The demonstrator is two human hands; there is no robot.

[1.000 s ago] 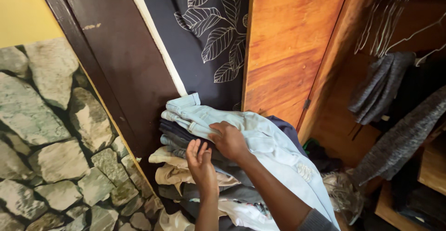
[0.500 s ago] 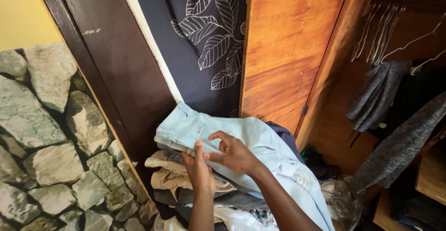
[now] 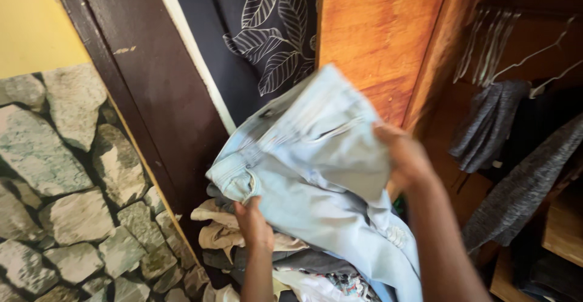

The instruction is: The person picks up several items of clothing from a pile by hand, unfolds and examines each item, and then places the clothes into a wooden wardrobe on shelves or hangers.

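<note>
One pair of pale blue jeans (image 3: pixel 316 150) is lifted above one pile of folded clothes (image 3: pixel 267 247), and two hands hold it. The pile sits low against a dark door frame (image 3: pixel 152 89), beside a stone-pattern wall (image 3: pixel 54 180) and an open wooden wardrobe (image 3: pixel 376 41) with wire hangers (image 3: pixel 486 47). The jeans are faded, bunched and blurred. The left hand (image 3: pixel 252 223) pinches the waistband; the right hand (image 3: pixel 404 156) grips the far edge.

Stone-pattern wall (image 3: pixel 54 174), dark door frame (image 3: pixel 146 89), leaf-print black curtain (image 3: pixel 261 28), wooden wardrobe door (image 3: pixel 376 41), wire hangers (image 3: pixel 486 47), hanging grey garments (image 3: pixel 492 123), stacked folded clothes (image 3: pixel 225 232)
</note>
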